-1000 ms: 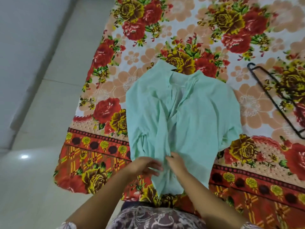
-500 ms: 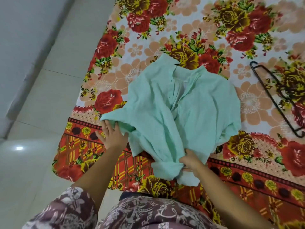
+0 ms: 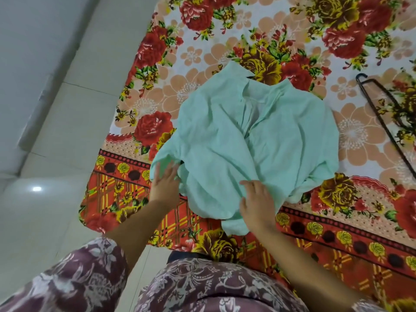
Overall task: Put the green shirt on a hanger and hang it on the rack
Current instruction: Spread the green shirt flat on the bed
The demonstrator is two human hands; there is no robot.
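**Hanger lies off to the right, nearer your right hand**

Closest to you, your purple flower-print sleeve (image 3: 74,278) leads up to your left hand (image 3: 165,185). Its fingers are straight and released, lying flat on the loose sleeve end of the crumpled mint-green cloth shirt (image 3: 247,143). Your right hand (image 3: 256,203) is likewise unclenched, fingers spread and resting on the shirt's near hem. Neither hand grasps anything.

The shirt spreads just beyond both hands. Its long axis runs away from you, with the hem under your fingers and the open collar at the far end.

The thin black wire hanger (image 3: 382,122) lies beyond and well to the right of your right hand, apart from the shirt. It slants from near right to far left, hook at the far end. Your right hand is the nearer one for that reach, and I judge the collar needs opening before the hanger goes in.

Everything rests on a soft flowered red, yellow and peach bedsheet (image 3: 202,52), which may ruck if you drag the shirt. Left of your left hand runs pale glossy tiled floor (image 3: 45,210). No rack is in view.
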